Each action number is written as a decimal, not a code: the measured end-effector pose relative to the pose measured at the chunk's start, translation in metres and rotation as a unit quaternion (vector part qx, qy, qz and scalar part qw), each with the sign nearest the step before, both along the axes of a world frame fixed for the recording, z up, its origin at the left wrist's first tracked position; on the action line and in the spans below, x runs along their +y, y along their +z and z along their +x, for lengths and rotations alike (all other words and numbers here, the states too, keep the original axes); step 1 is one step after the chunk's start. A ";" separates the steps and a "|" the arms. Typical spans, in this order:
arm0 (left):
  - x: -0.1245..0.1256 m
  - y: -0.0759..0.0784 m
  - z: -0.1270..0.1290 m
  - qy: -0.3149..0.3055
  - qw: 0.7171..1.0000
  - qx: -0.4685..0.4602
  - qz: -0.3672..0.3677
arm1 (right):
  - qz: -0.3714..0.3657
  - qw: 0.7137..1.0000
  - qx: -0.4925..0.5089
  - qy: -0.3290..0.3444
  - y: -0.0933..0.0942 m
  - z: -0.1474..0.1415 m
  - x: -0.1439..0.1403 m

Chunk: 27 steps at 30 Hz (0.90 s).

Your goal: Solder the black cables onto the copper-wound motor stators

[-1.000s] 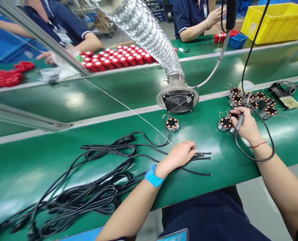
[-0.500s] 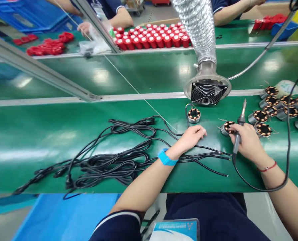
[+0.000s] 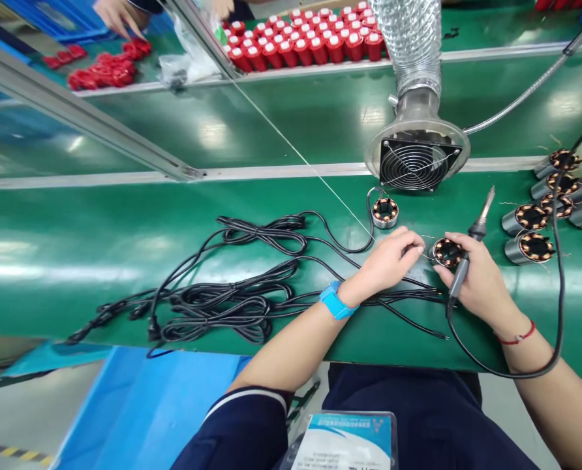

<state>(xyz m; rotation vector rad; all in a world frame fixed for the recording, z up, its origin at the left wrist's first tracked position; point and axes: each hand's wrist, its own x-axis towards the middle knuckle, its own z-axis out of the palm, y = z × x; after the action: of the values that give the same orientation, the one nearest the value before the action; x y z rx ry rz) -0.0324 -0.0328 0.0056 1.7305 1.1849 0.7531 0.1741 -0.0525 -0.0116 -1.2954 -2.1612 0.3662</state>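
Observation:
My right hand holds a soldering iron, its tip pointing up and away. The thumb and fingers of that hand also grip a motor stator with copper windings and a steel shell. My left hand is closed in a pinch just left of this stator. A thin wire shows between its fingertips and the stator; whether it is a stator lead or solder I cannot tell. Beyond my left hand stands another stator with a black cable joined to it. Stripped ends of black power cables lie below my hands.
Several more stators stand at the right. A fume extractor with a fan grille hangs over the bench. A thin pale line slants down to my left hand. Across the bench are red cylinders and another person's hand.
My left hand has moved right to the stator and closed into a pinch. My right hand has taken hold of the stator and turned its open end toward me. The view has shifted.

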 end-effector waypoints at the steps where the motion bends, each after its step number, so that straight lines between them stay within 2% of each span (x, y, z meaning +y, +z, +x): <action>1: 0.002 0.000 0.000 0.005 0.999 -0.025 -0.027 | 0.001 1.000 0.009 -0.002 -0.002 0.000 0.000; 4: 0.005 0.001 -0.001 -0.016 0.985 -0.104 -0.135 | -0.005 0.999 0.030 0.032 -0.005 -0.001 -0.002; 6: 0.006 0.004 -0.001 -0.039 0.976 -0.130 -0.172 | -0.015 0.997 0.036 0.065 -0.005 -0.001 -0.003; 12: 0.007 0.008 -0.008 0.043 0.980 -0.100 -0.165 | -0.038 0.995 0.048 0.075 -0.003 -0.001 -0.005; 17: 0.008 0.002 -0.009 -0.023 0.971 -0.106 -0.213 | -0.034 0.996 0.048 0.069 -0.003 -0.003 -0.006; 21: 0.009 -0.001 -0.001 -0.017 0.942 -0.200 -0.270 | -0.041 0.996 0.024 0.070 -0.003 -0.006 -0.008; 23: 0.009 -0.002 0.003 -0.020 0.930 -0.245 -0.273 | -0.046 0.995 0.011 0.085 -0.002 -0.006 -0.009; 25: 0.008 -0.003 0.003 -0.025 0.934 -0.249 -0.254 | -0.045 0.995 0.003 0.085 -0.001 -0.005 -0.008; 27: 0.006 -0.003 -0.001 -0.031 0.951 -0.210 -0.227 | -0.040 0.997 0.002 0.062 -0.001 -0.002 -0.007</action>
<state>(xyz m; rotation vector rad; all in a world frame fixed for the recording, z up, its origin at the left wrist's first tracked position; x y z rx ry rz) -0.0330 -0.0267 0.0026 1.1505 0.9138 0.7007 0.1718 -0.0592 -0.0127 -1.2043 -2.2511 0.5087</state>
